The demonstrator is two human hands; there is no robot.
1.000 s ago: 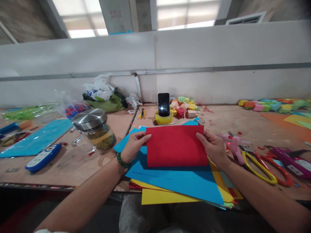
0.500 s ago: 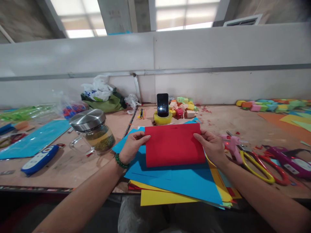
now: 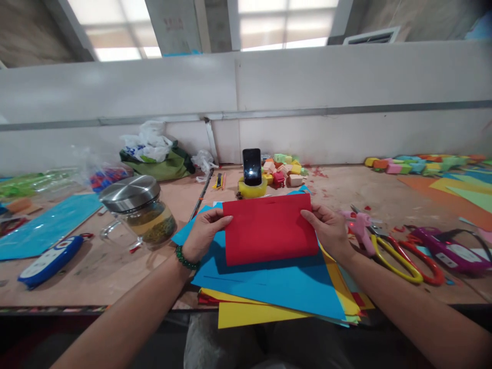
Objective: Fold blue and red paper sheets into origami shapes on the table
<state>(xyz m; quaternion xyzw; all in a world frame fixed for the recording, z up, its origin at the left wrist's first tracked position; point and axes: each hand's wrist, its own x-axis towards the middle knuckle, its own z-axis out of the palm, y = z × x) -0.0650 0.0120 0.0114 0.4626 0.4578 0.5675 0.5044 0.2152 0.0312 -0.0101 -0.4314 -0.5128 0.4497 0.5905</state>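
A folded sheet (image 3: 269,228) lies on a paper stack (image 3: 277,292) at the table's (image 3: 115,266) near edge. A jar (image 3: 140,210) stands left, scissors (image 3: 403,253) right, and behind, a phone (image 3: 251,166) stands propped, apparently in a tape roll (image 3: 251,189).

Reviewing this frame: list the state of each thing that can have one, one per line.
red paper: folded, held at both side edges over the paper stack
left hand: pinching the red paper's left edge
right hand: pinching its right edge
paper stack: lying flat, fanned
glass jar: lid on
phone: upright in tape roll
scissors: lying on the table, untouched
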